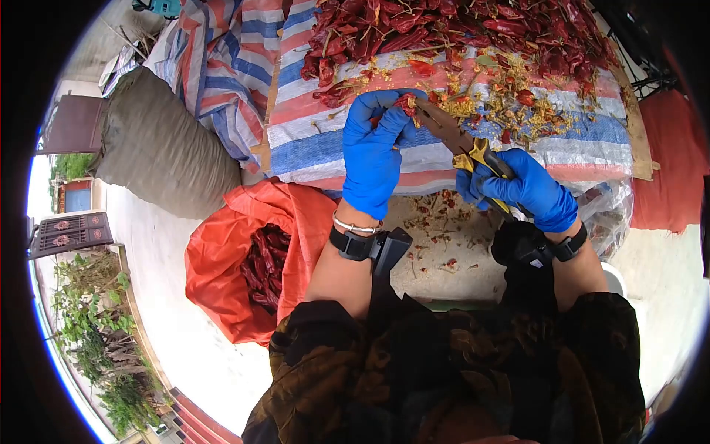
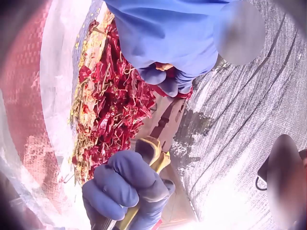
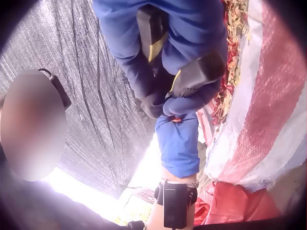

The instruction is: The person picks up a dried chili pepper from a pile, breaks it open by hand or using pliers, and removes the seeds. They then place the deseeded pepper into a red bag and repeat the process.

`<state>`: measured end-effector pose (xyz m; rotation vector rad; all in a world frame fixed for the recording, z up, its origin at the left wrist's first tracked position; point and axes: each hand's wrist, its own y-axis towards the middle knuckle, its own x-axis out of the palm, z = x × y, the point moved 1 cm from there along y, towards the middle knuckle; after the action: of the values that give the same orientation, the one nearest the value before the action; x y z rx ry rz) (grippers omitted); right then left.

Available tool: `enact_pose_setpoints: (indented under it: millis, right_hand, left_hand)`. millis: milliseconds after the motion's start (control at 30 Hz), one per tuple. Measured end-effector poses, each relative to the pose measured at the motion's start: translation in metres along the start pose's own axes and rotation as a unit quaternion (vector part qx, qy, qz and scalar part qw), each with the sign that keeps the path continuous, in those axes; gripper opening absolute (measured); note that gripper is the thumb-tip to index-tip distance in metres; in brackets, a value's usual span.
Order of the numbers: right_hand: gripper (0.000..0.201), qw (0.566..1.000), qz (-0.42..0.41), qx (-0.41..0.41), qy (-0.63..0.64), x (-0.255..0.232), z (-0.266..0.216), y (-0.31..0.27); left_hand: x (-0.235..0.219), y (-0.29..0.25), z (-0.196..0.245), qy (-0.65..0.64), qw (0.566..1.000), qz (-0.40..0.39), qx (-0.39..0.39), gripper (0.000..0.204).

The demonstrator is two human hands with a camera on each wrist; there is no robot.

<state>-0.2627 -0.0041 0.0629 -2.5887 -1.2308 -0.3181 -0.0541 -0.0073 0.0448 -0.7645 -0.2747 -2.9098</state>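
Both hands wear blue gloves. My left hand (image 1: pixel 372 159) pinches a dried red chili (image 1: pixel 407 103) between thumb and curled fingers, just above the striped sheet. A pair of pliers (image 1: pixel 446 129) with yellow-and-black handles is gripped in my right hand (image 1: pixel 532 189). The jaws of the pliers point toward the left hand and meet the chili at the fingertips. Seen from the left wrist, the pliers (image 2: pixel 168 122) reach up to the left fingers, which partly cover the chili. In the right wrist view, the fingers wrap both handles (image 3: pixel 199 76) and hide the jaws.
A heap of dried red chilies (image 1: pixel 458 29) lies on the striped sheet (image 1: pixel 310 152), with yellow seeds and stems (image 1: pixel 518 103) scattered in front. Below left stands an open red sack (image 1: pixel 214 259) holding chilies. A full grey sack (image 1: pixel 163 148) leans farther left. Scraps litter the floor (image 1: pixel 436 274).
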Motion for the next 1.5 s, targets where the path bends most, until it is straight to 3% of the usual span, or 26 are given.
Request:
enact_pose_setpoints:
  millis: [33, 100, 133, 200, 333, 400, 433, 467, 533, 567, 633, 733, 867, 933, 1000, 1033, 1100, 1200, 1333, 1467, 1500]
  right_hand:
    - [0.017, 1.0, -0.002, 0.001, -0.001, -0.002, 0.002, 0.001]
    - [0.021, 0.986, 0.015, -0.055, -0.154, -0.008, 0.005, 0.004]
    - [0.021, 0.986, 0.014, -0.054, -0.155, -0.007, 0.004, 0.003]
    - [0.028, 0.971, 0.065, -0.019, -0.229, -0.008, 0.001, 0.0]
    - [0.03, 0.954, 0.082, -0.044, -0.285, -0.009, 0.011, -0.003]
    - [0.041, 0.835, 0.207, -0.058, -0.506, -0.006, 0.016, -0.004]
    - [0.041, 0.807, 0.227, -0.102, -0.536, -0.007, 0.02, -0.003]
    - [0.041, 0.807, 0.228, -0.101, -0.535, -0.007, 0.018, -0.003]
    - [0.034, 0.861, 0.198, -0.036, -0.467, -0.006, 0.012, -0.002]
    - [0.034, 0.861, 0.199, -0.038, -0.467, -0.007, 0.011, -0.002]
    - [0.025, 0.953, 0.153, -0.035, -0.26, -0.008, 0.009, -0.003]
    - [0.018, 0.962, 0.133, -0.009, -0.236, -0.009, 0.004, -0.006]
    - [0.018, 0.96, 0.131, 0.001, -0.247, -0.011, 0.001, -0.009]
    - [0.018, 0.956, 0.12, 0.052, -0.261, -0.01, -0.005, -0.012]
    - [0.017, 0.965, 0.097, 0.027, -0.242, -0.018, -0.018, -0.024]
    - [0.017, 0.972, 0.074, 0.002, -0.222, -0.02, -0.022, -0.028]
    - [0.017, 0.977, 0.102, -0.01, -0.189, -0.019, -0.022, -0.025]
    - [0.021, 0.971, 0.131, -0.034, -0.196, -0.021, -0.009, -0.017]
    - [0.038, 0.967, 0.079, 0.016, -0.244, -0.009, -0.01, -0.014]
    - [0.046, 0.936, 0.1, -0.021, -0.338, -0.006, 0.003, -0.012]
    - [0.045, 0.928, 0.139, -0.065, -0.339, -0.007, 0.011, -0.01]
  left_hand:
    - [-0.002, 0.0, 0.0, 0.0, 1.0, 0.002, 0.001, 0.012]
    - [-0.007, 0.001, 0.0, 0.168, 0.986, 0.008, 0.021, 0.013]
    - [-0.01, 0.002, -0.003, 0.167, 0.986, 0.01, 0.021, 0.013]
    - [-0.014, 0.004, -0.006, 0.292, 0.953, -0.023, 0.081, 0.014]
    - [-0.014, 0.006, -0.007, 0.375, 0.918, -0.057, 0.115, 0.014]
    - [-0.013, 0.006, -0.007, 0.433, 0.891, -0.071, 0.116, 0.015]
    - [-0.012, 0.006, -0.009, 0.433, 0.891, -0.072, 0.115, 0.015]
    - [-0.012, 0.006, -0.011, 0.428, 0.892, -0.059, 0.132, 0.014]
    - [-0.008, 0.007, -0.013, 0.423, 0.892, -0.048, 0.15, 0.014]
    - [-0.007, 0.006, -0.013, 0.366, 0.923, -0.023, 0.114, 0.013]
    - [-0.004, 0.006, -0.011, 0.307, 0.948, 0.003, 0.081, 0.012]
    - [-0.002, 0.006, -0.01, 0.259, 0.965, 0.017, 0.03, 0.011]
    - [-0.006, 0.007, -0.011, 0.338, 0.937, -0.007, 0.093, 0.012]
    - [-0.011, 0.01, -0.009, 0.379, 0.919, -0.013, 0.107, 0.012]
    - [-0.028, 0.019, -0.004, 0.421, 0.893, 0.079, 0.137, 0.011]
    - [-0.035, 0.02, 0.0, 0.421, 0.893, 0.081, 0.137, 0.011]
    - [-0.043, 0.024, 0.009, 0.26, 0.957, 0.096, 0.081, 0.011]
    - [-0.018, 0.014, -0.001, 0.178, 0.982, 0.044, 0.046, 0.012]
    - [-0.007, 0.01, -0.007, 0.213, 0.976, 0.023, 0.037, 0.011]
    - [-0.007, 0.011, -0.012, 0.208, 0.977, 0.009, 0.042, 0.012]
    - [-0.006, 0.009, -0.011, 0.221, 0.974, 0.011, 0.048, 0.013]
